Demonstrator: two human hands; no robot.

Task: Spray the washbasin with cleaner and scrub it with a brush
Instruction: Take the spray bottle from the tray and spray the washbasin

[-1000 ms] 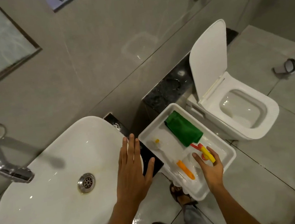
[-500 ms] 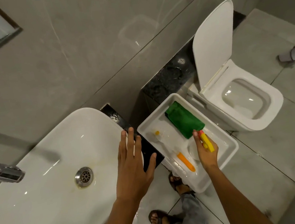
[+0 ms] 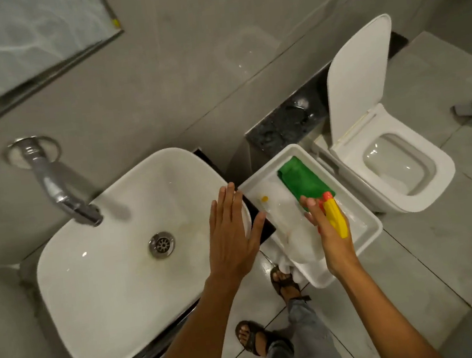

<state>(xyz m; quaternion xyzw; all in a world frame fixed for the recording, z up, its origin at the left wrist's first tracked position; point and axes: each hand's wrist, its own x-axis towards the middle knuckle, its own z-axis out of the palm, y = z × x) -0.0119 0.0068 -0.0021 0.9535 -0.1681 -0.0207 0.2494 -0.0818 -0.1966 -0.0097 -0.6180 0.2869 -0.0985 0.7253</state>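
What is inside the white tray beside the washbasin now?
The white tray holds a green cloth and a small clear bottle with an orange cap. The right hand, gripping the yellow spray head, covers the rest.

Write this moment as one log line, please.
right hand: grip on spray bottle | left hand: open over washbasin | spraying: pending

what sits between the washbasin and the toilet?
In the head view, a white tray sits between the washbasin and the toilet. It holds a green cloth. The right hand holds a yellow spray bottle over it.
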